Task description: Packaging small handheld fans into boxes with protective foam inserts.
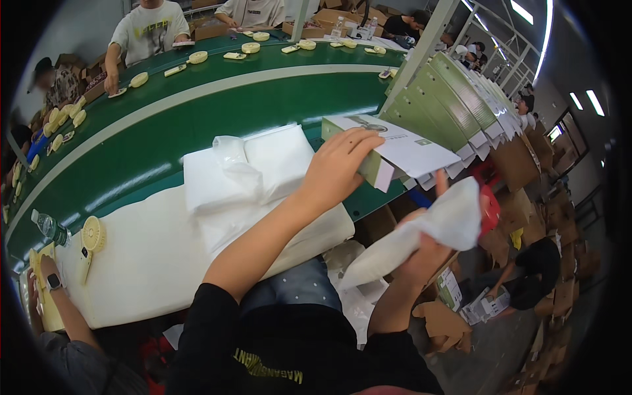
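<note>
My left hand (337, 166) is closed around a slim white and green carton (408, 146) above the edge of the green conveyor. The carton is tilted, with a small end flap hanging by my fingers. In my right hand (421, 258) is a white pouch (447, 214), its contents hidden and its outline a little blurred. One finger of that hand reaches up close to the carton's lower edge. A stack of white plastic bags (243, 164) lies to the left of my left hand, on the cream-covered table (151, 257).
A cream handheld fan (92, 236) and a plastic bottle (49, 226) are at the left, near a co-worker's hand (49, 270). More fans ride the curved conveyor (276, 92). Green and white cartons (447, 99) stand stacked at the right. Cardboard boxes (520, 161) crowd the floor beyond.
</note>
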Motion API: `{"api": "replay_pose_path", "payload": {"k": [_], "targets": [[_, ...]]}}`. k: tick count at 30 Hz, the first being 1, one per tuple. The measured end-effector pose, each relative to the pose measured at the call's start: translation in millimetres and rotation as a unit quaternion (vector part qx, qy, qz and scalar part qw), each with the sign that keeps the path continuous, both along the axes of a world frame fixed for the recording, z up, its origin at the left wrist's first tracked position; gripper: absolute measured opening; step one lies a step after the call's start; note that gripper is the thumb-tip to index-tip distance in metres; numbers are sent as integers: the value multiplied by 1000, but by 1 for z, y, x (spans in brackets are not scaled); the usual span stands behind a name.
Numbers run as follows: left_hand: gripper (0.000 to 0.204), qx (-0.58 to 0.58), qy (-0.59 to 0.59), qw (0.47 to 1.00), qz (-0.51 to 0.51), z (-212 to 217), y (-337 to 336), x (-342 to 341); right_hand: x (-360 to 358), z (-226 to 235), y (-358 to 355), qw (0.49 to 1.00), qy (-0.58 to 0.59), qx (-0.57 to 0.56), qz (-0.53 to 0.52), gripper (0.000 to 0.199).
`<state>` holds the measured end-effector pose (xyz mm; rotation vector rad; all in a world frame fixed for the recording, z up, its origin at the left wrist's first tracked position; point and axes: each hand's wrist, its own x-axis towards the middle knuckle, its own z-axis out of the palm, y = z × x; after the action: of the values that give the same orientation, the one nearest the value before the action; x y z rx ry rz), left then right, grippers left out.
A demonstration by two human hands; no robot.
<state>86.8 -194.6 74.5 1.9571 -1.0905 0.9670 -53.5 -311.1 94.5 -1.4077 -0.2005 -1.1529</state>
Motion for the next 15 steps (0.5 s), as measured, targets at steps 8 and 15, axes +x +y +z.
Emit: {"api": "replay_pose_path", "payload": {"k": [8, 15], "targets": [[60, 30, 201, 967, -152, 47, 45, -1, 61, 66, -43, 894, -206, -297, -263, 54], [57, -187, 261, 945, -58, 59, 107, 65, 38, 91, -21, 827, -12, -533, -176, 45]]}}
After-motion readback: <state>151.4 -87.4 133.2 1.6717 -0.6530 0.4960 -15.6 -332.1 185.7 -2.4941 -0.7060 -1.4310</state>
